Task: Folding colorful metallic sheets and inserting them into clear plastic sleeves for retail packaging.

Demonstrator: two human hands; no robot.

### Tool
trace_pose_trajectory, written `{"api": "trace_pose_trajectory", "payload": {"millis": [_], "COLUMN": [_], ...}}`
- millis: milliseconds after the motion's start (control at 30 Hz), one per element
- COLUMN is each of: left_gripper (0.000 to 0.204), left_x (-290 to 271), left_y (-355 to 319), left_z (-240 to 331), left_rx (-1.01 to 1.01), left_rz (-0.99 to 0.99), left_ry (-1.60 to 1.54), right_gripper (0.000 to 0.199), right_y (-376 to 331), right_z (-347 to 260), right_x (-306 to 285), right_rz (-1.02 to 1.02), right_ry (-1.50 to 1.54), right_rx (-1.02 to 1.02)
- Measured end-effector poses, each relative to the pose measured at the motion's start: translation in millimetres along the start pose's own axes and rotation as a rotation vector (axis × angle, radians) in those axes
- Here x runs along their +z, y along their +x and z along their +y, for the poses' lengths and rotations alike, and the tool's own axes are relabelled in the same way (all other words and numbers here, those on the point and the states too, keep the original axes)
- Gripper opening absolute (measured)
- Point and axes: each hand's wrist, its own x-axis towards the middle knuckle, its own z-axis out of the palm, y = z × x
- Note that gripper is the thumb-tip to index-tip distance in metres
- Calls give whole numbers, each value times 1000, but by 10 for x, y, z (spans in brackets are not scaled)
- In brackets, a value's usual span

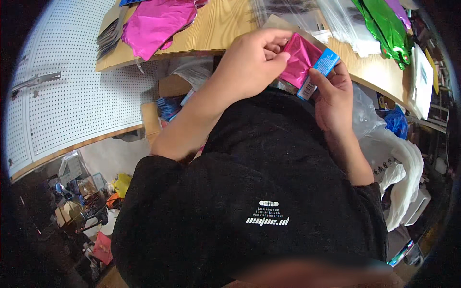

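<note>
A folded pink foil balloon [295, 62], shiny and creased, is held over the near edge of the table. Against its right side lies a blue card label [322, 68] with a barcode patch at its lower end. My right hand [334, 98] is closed on the label, thumb on the front and fingers behind. The thumb and forefinger of my left hand [257, 60] pinch the foil at its upper left side, the other fingers curled in. Whether the label is fixed to the foil, I cannot tell.
On the wooden table [218, 29] lie a flat pink foil piece [156, 24], green foil [384, 31] and clear plastic bags [341, 24]. Below its edge are an open cardboard box [151, 120] and, to the right, a white plastic bag [403, 168]. A white pegboard [86, 81] stands left.
</note>
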Motion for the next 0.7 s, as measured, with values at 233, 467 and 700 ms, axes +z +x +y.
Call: {"api": "trace_pose_trajectory", "payload": {"millis": [233, 467, 700], "left_gripper": [43, 44, 52], "left_x": [-43, 134, 139], "left_y": [51, 57, 59], "left_z": [-5, -34, 34], "left_rx": [-73, 34, 189], "left_rz": [-23, 97, 237], "left_ry": [-324, -84, 281], "right_gripper": [36, 35, 34], "right_y": [-14, 5, 9], "right_z": [-68, -17, -44], "right_x": [59, 67, 81], "right_rz": [4, -7, -3], "right_ry": [-45, -69, -37], "right_rx": [0, -18, 7]}}
